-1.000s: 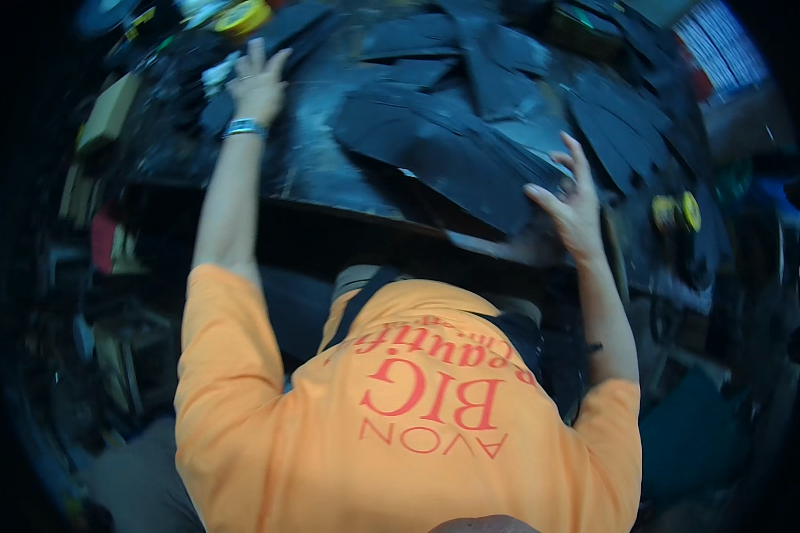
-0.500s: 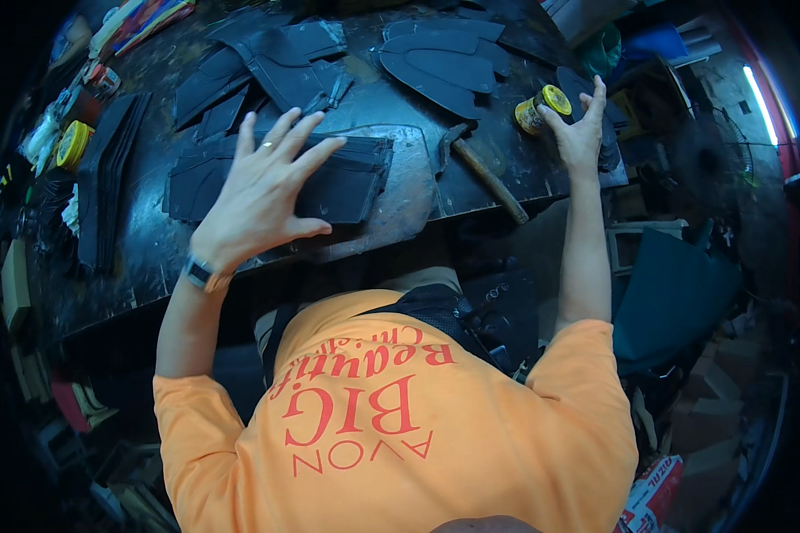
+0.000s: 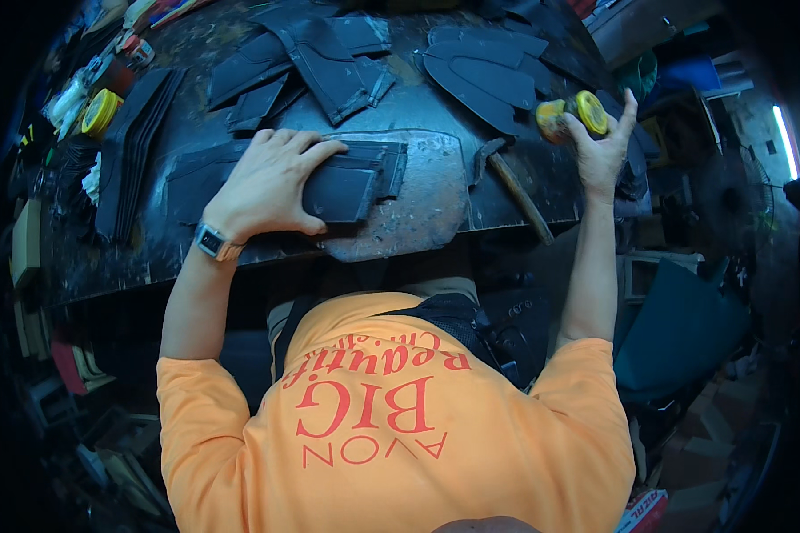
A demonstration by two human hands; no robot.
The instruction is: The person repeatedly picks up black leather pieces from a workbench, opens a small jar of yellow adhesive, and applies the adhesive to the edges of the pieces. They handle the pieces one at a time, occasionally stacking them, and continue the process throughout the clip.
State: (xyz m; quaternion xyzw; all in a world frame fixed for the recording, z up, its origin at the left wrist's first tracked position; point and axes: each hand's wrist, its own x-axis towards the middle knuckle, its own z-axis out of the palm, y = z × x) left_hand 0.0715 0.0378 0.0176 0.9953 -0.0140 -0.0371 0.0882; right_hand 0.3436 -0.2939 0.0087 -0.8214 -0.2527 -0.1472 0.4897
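Observation:
My left hand (image 3: 262,182) spans a stack of dark, flat cut pieces (image 3: 347,194). Its fingers curl over the far side and the thumb lies along the near edge. A scuffed board (image 3: 427,218) shows beneath the stack's right part. Between the thumb and fingers of my right hand (image 3: 600,155) is a round yellow lid (image 3: 590,113), held at the table's right side. The small yellow-orange jar (image 3: 552,123) stands just left of the lid, apart from it. A hammer (image 3: 520,195) with a wooden handle lies between my hands, its handle end past the table edge.
More dark pieces lie in a loose pile (image 3: 307,67) and a rounded-end group (image 3: 484,80) at the back. A folded dark stack (image 3: 138,151) and another yellow-lidded container (image 3: 102,113) sit at the left. A green sheet (image 3: 684,329) hangs at the right.
My left hand has come down from above the stack onto it, and the top pieces have shifted. My right hand has drawn the yellow lid off the jar to the right.

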